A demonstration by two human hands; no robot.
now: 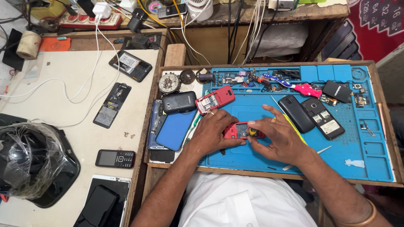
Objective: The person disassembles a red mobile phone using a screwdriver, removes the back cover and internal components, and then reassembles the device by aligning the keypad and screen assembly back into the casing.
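My left hand (213,131) grips the left end of a small red phone body (240,131) lying on the blue work mat (357,147). My right hand (280,136) holds the phone's right end, its fingertips pressing on a small yellow part there. A red phone back shell (215,99) lies just beyond my left hand. Two dark phones (311,115), one with its back open, lie to the right of my right hand.
A dark phone (179,102) and a blue-screened phone (175,129) lie at the mat's left edge. Tools and small parts crowd the mat's far edge. On the white table to the left are phones (115,158), white cables and a plastic-wrapped helmet (29,164).
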